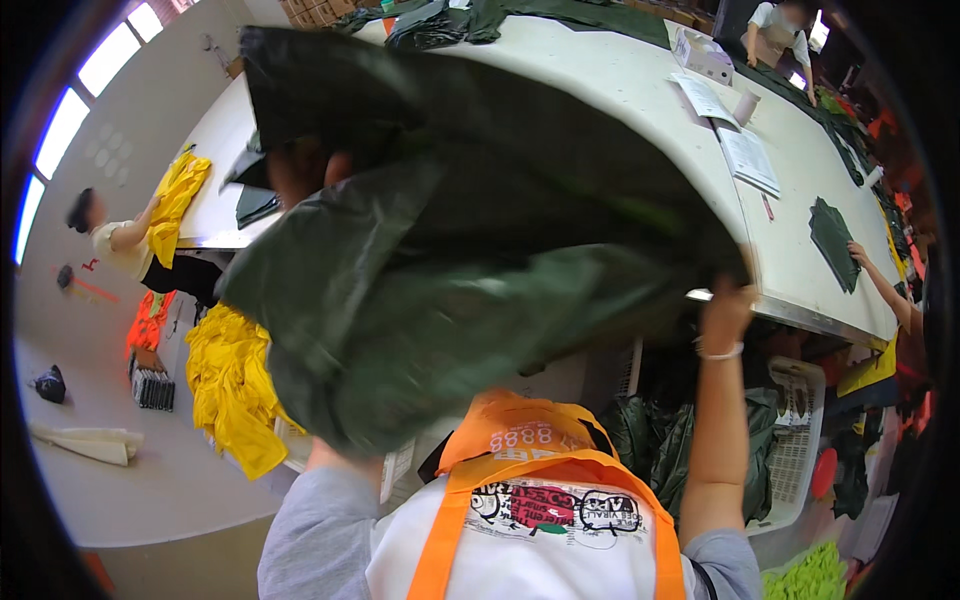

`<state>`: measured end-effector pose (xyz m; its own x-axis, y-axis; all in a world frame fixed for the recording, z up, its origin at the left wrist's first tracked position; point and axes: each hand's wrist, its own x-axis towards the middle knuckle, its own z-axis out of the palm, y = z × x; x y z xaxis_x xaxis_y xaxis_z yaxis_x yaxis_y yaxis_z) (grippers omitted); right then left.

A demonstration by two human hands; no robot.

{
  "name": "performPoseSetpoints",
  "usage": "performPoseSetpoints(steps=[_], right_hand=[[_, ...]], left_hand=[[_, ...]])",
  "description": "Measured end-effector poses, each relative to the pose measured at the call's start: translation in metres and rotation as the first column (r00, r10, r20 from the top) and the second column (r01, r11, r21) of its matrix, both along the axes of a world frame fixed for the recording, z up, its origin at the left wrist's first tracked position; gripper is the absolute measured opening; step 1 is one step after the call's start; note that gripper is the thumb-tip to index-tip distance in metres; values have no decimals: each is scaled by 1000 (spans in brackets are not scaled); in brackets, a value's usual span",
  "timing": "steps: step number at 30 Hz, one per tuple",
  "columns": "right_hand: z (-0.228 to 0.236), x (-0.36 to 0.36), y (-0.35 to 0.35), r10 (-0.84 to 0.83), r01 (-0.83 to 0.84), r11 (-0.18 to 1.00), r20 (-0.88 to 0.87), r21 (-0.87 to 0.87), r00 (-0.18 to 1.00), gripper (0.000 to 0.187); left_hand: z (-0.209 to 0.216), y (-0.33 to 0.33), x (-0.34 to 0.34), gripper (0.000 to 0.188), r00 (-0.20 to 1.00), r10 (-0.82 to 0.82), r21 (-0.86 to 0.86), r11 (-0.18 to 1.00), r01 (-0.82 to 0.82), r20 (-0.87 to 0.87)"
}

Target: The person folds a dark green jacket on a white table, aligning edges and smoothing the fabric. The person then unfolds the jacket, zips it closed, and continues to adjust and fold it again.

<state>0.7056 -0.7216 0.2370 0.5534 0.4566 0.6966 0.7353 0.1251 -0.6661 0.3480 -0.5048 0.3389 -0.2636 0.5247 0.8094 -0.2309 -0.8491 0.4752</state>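
My right grip (728,315) pinches the edge of a broad, glossy, dark green, plastic-looking sheet (480,300); blur and folds obscure my left grip (293,174), so I can't tell whether it holds on. The sheet billows before the white worktop (600,75), long axis slanting upper left to lower right, hiding most of my left forearm (338,460).

We see pale lettering and digits on the orange apron (535,452) and black lettering across the white shirt (535,555); on the papers (749,160) we can read nothing.
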Motion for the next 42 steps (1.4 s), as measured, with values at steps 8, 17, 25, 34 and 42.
performPoseSetpoints(steps=[8, 17, 25, 34, 42], right_hand=[[196, -3, -39, 260, -295, 949, 250, 114, 933, 26], [187, -21, -47, 538, -174, 764, 465, -622, 703, 71], [143, 57, -101, 849, -820, 440, -127, -367, 512, 41], [96, 182, 147, 72, -55, 995, 214, -83, 974, 32], [-73, 255, 418, -63, 46, 654, 6, -755, 998, 40]], left_hand=[[-90, -75, 1, 74, 841, 184, -327, 862, -387, -509], [-68, -25, -105, 30, 867, 429, -447, 743, -498, -253], [44, -14, -243, 36, 791, -509, -406, 838, 365, -339], [57, 198, 10, 17, 200, 979, 641, 136, -755, 28], [-139, 418, 175, 29, 87, 535, 361, 672, -646, -840]])
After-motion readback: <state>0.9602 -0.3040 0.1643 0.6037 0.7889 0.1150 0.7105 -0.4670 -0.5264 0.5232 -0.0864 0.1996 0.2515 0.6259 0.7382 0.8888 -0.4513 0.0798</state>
